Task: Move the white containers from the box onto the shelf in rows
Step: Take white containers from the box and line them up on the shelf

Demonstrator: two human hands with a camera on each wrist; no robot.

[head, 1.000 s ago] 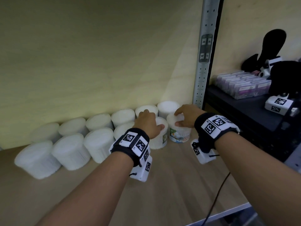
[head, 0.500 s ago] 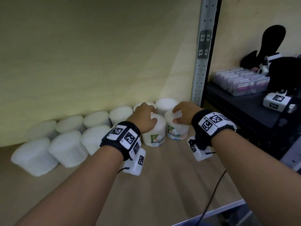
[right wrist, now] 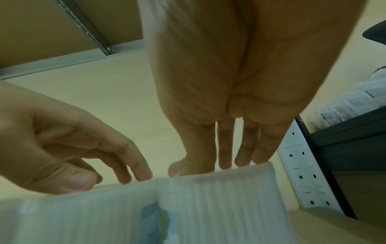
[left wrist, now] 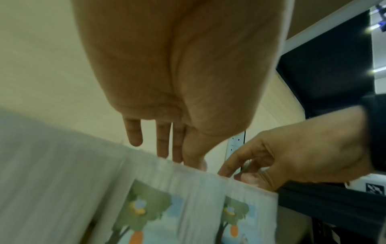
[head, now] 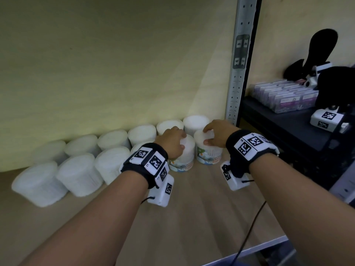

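You are setting two tubs into the front row near the shelf's [head: 192, 217] right end: left hand [head: 171, 144] gripping the left tub [head: 184, 156] from above, right hand [head: 217, 134] gripping the right tub [head: 209, 152]. Both now standing side by side, touching, closer together than a second ago. Back row [head: 142, 132] sitting behind, against the wall.

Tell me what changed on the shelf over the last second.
The left hand turned its white round plastic container so the printed label faces front; the right hand barely moved on its own labelled container. Both hands keep gripping the tops. The other white containers stayed in their rows.
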